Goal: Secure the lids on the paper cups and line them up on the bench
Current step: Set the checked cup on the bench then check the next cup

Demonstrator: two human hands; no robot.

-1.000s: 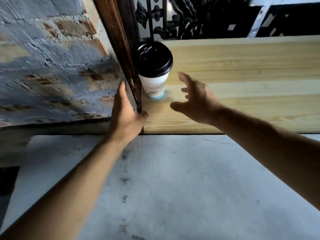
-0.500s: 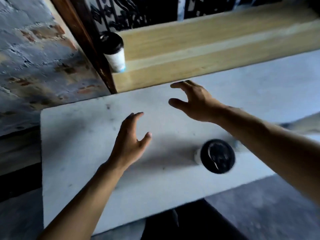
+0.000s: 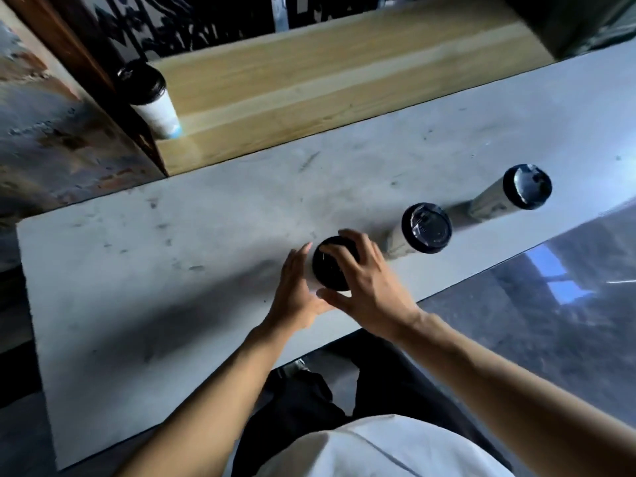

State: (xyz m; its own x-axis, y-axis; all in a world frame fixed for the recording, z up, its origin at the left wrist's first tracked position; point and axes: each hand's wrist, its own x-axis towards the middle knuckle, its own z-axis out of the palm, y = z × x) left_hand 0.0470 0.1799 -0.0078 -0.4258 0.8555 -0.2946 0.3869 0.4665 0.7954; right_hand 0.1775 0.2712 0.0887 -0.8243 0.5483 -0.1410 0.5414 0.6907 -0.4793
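Observation:
Three paper cups with black lids stand on the grey slab (image 3: 172,270). The nearest cup (image 3: 327,266) sits between my hands: my left hand (image 3: 296,294) presses against its left side, and my right hand (image 3: 364,284) lies over the lid with spread fingers. A second lidded cup (image 3: 425,228) stands just to the right, and a third lidded cup (image 3: 523,189) farther right. A fourth white cup with a black lid (image 3: 151,98) stands on the wooden bench (image 3: 327,80) at its far left end, against a dark post.
A dark wooden post (image 3: 103,84) and a rough brick wall (image 3: 41,132) border the bench's left end. Dark ironwork runs behind the bench. The slab's front edge drops to a shiny floor (image 3: 550,321) at the right. My legs stand below the slab.
The view swung down and right from the bench to the slab. Both hands came off the bench area and closed around the nearest lidded cup; two more cups came into view.

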